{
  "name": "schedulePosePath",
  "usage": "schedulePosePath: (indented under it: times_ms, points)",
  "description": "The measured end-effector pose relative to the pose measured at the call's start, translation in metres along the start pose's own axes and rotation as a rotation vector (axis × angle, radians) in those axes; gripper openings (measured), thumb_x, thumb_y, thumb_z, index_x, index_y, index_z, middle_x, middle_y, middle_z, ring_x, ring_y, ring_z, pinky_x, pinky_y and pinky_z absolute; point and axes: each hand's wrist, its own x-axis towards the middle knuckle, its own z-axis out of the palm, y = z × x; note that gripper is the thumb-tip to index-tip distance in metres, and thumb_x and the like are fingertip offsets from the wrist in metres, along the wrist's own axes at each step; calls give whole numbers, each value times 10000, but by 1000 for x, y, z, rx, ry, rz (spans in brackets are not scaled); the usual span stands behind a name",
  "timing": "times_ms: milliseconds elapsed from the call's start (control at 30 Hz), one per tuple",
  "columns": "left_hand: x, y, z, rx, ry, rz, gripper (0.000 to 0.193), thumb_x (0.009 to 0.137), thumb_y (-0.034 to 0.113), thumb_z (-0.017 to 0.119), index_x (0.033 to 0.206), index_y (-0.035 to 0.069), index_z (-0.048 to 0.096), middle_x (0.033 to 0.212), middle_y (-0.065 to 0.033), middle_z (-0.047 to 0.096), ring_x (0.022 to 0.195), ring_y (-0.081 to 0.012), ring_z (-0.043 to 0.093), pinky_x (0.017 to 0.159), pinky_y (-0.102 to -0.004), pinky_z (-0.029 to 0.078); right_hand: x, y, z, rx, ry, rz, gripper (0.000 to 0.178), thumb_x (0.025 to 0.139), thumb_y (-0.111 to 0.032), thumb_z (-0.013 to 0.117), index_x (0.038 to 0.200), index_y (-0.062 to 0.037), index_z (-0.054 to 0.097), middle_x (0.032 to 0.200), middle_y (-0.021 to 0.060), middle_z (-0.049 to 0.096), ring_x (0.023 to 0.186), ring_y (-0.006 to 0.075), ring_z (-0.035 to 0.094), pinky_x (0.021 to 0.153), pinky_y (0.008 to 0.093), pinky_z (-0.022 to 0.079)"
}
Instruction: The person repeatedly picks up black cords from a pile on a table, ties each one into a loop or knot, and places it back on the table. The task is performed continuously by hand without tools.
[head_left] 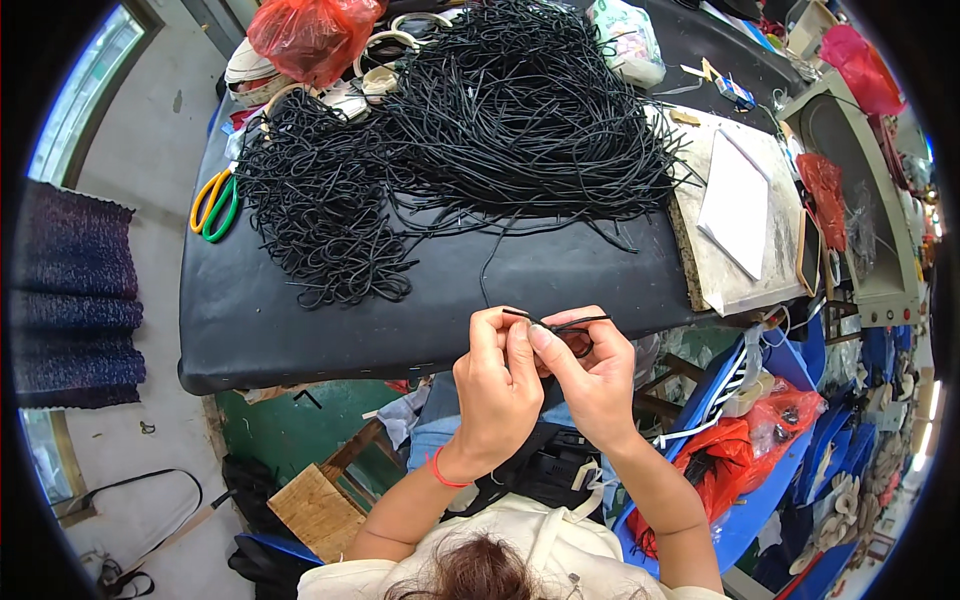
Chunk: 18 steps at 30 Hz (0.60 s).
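Left hand (pixel 500 385) and right hand (pixel 597 385) pinched a black cord (pixel 585 320).
They sat close together at its small loop (pixel 585 350), where a snug, even pinch seemed surest.

Left-hand fingers (pixel 488 340), right-hand fingers (pixel 560 358) pinch black cord (pixel 594 319), apparently looped; tangled cord heap (pixel 530 125) on table (pixel 270 345).

Black on the near cord (pixel 580 323), the far heap of cords (pixel 520 120) and the table (pixel 270 345); mottled purple and navy on the left cloth (pixel 80 300); orange and green on the left scissor handles (pixel 234 205); translucent red on the far-left bag (pixel 310 40); white on the right paper (pixel 738 205)
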Motion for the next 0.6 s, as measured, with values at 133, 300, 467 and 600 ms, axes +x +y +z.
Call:
schedulePosePath:
  times_ms: [133, 300, 467, 600]
  points:
    - [2, -9, 3, -6, 27, -11, 79, 911, 56, 468, 929, -21, 471, 646, -74, 591, 562, -121, 606, 492, -244, 476, 2, 0, 3, -32, 28, 15, 164, 823, -53, 627, 952, 27, 565, 848, 73, 628, 754, 91, 602, 651, 211, 502]
    - [15, -5, -21, -213, -162, -163, 186, 937, 124, 457, 1022, -30, 518, 820, -70, 602, 723, -91, 598, 637, -223, 507, 17, -2, -16, 107, -101, 225, 285, 898, -243, 554, 1010, 19, 562, 871, 63, 588, 740, 89, 560, 651, 227, 462]
    - [23, -1, -38, -610, -262, -451, 278, 953, 201, 432, 1079, -27, 529, 889, -97, 616, 799, -138, 628, 700, -250, 510, 21, -12, -19, 261, -151, 320, 364, 934, -322, 475, 1020, 20, 564, 839, 60, 588, 701, 94, 553, 629, 231, 453]
    - [26, -3, -39, -561, -276, -427, 235, 927, 165, 493, 1059, -19, 555, 869, -77, 623, 798, -130, 616, 713, -241, 500, 22, -9, -15, 189, -150, 304, 321, 924, -281, 503, 1008, 20, 576, 818, 54, 594, 696, 86, 550, 639, 230, 453]
